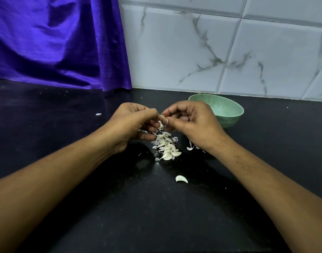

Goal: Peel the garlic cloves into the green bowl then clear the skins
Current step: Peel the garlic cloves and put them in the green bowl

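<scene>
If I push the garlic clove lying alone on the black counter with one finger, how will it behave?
The lone clove is small, so probably light and easy to flick. Its curved crescent shape suggests it would spin or rock rather than roll straight. The counter looks glossy, so it may slide quickly.

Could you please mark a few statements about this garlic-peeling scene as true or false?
1. Both the left hand and the right hand pinch the held clove. True.
2. The bowl stands left of the left hand. False: it stands beyond the right hand, near the wall.
3. A pile of cloves and skins lies on the counter under the hands. True.
4. The lone clove lies in the bowl. False: it lies on the counter, nearer the camera than the pile.
</scene>
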`<state>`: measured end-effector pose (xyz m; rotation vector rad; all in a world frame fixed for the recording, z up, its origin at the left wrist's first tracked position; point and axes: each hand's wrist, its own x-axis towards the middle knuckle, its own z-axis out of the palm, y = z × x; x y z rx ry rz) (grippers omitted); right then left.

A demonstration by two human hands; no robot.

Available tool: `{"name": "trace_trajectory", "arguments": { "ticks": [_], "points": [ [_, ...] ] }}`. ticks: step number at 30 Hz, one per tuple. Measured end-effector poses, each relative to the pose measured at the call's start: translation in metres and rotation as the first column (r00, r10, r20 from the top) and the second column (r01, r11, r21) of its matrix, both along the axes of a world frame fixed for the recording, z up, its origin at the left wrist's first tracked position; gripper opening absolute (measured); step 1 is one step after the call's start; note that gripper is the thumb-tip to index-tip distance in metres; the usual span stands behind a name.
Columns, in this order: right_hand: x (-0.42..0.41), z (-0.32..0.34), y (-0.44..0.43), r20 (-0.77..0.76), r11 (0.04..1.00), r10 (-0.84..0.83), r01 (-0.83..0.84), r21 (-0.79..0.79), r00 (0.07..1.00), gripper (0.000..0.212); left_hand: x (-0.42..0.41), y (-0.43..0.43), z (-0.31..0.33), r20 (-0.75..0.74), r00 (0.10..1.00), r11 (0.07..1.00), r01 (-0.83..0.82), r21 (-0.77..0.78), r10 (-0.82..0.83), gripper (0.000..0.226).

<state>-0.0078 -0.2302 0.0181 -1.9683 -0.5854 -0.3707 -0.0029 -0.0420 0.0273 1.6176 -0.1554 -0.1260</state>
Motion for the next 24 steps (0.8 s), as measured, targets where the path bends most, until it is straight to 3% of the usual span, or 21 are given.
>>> {"name": "trace_trajectory", "arguments": {
  "ticks": [3,14,24],
  "points": [
    [0.0007,-0.0013,0.0017,-0.004,1.0,0.012,-0.012,0.012,1.0,0.013,0.0003,0.0013,0.0012,0.018,1.0,1.0,0.014,0.018,-0.014,0.02],
    [-0.0066,0.0055,0.0068,-0.075,0.892,0.137,-0.09,0.442,0.988,0.01,-0.0006,0.0009,-0.0016,0.063,0.997,0.997,0.029,0.073,-0.033,0.011],
    [0.0005,0.003,0.0,-0.126,0.974,0.059,-0.029,0.227,0.99,0.011,0.0037,0.0046,-0.0067,0.236,0.971,0.992,-0.002,0.13,-0.029,0.025]
  ]
}}
